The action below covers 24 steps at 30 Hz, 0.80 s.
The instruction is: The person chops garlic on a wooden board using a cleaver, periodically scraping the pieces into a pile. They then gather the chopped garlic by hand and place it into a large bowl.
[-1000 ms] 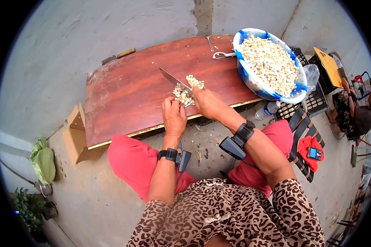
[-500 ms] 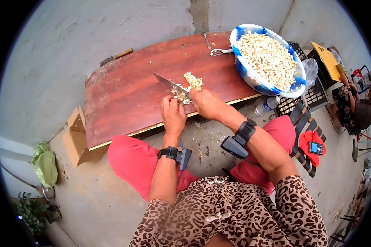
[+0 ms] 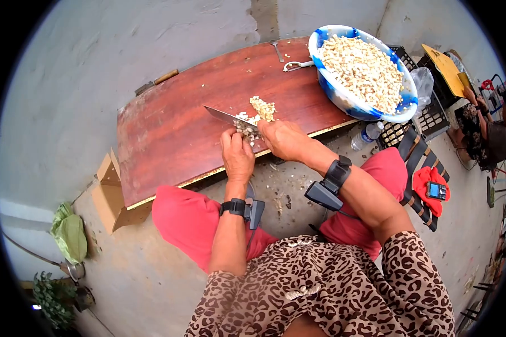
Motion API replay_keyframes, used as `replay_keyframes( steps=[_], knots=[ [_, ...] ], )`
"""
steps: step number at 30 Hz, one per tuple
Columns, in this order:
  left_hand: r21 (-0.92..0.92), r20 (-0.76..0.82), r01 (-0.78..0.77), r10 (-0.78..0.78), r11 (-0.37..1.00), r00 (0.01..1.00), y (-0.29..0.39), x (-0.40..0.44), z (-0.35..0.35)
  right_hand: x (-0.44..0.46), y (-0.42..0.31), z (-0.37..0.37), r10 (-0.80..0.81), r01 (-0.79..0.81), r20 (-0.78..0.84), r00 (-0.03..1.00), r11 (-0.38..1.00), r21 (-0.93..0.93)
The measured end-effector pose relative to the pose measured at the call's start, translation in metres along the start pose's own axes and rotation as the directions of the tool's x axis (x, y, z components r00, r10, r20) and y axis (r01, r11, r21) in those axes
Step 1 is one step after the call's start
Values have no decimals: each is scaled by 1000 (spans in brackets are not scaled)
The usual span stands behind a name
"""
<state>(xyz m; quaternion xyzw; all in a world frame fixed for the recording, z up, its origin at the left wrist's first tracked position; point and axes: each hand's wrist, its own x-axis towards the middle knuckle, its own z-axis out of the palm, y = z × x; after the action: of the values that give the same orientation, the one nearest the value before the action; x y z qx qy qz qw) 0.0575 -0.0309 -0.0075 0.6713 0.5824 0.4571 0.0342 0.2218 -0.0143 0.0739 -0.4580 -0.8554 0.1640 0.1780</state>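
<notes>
My right hand (image 3: 285, 140) grips the handle of a kitchen knife (image 3: 222, 115), its blade pointing left over the red-brown table. Beside the blade's near side, my left hand (image 3: 238, 157) has its fingers curled down against small pale chopped pieces (image 3: 247, 130); its fingertips are partly hidden. The blade lies in among these pieces. Just beyond the knife is a small heap of yellowish diced pieces (image 3: 262, 108). A large blue-and-white basin (image 3: 331, 88) heaped with pale diced pieces (image 3: 362, 73) stands at the table's right end.
On the table (image 3: 168, 140) lie a peeler (image 3: 298, 65), a spoon (image 3: 278, 51) and, at the back edge, a wooden-handled tool (image 3: 166, 77). A water bottle (image 3: 367, 136), black crates (image 3: 433, 126) and a strapped stool (image 3: 416, 160) stand right. A cardboard box (image 3: 109, 194) is left.
The view has shifted slightly. Both hands stay at the chopped pieces, and the knife, still in my right hand, has changed its angle only a little.
</notes>
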Motion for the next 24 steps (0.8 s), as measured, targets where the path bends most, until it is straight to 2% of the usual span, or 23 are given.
replay_keyframes(
  steps=[2, 5, 8, 11, 15, 18, 19, 22, 23, 24],
  knots=[
    [-22, 14, 12, -11, 1000, 1000, 2, -1, -1, 1, 1, -4, 25, -24, -23, 999, 999, 31],
    [54, 17, -50, 50, 997, 999, 9, -1, -3, 3, 6, -14, 47, -43, -141, 989, 998, 36],
    [231, 65, -85, 71, 969, 995, 17, -4, -7, 4, 10, -20, 111, -106, -172, 979, 994, 36],
    [317, 96, -61, 32, 947, 995, 20, -8, 1, 1, 15, -14, 153, -157, -122, 981, 988, -17],
    [400, 113, 8, -58, 916, 992, 24, 1, 8, -1, 12, -11, 141, -143, -73, 987, 989, -22],
    [376, 210, -61, -21, 925, 977, 17, 20, 13, 0, 6, -21, 138, -138, -70, 988, 990, 12],
    [316, 205, -86, 20, 945, 979, 13, 27, 12, 1, 3, -26, 151, -149, -77, 986, 989, 22],
    [107, 173, 5, -23, 994, 985, -5, 39, 16, 4, -4, -33, 172, -169, -90, 981, 985, 42],
    [43, 102, 9, -13, 999, 995, -9, 37, 18, 3, -4, -31, 173, -169, -91, 981, 985, 45],
    [53, 76, 5, -9, 999, 997, -9, 34, 16, 3, -4, -29, 174, -170, -92, 980, 984, 49]
  ],
)
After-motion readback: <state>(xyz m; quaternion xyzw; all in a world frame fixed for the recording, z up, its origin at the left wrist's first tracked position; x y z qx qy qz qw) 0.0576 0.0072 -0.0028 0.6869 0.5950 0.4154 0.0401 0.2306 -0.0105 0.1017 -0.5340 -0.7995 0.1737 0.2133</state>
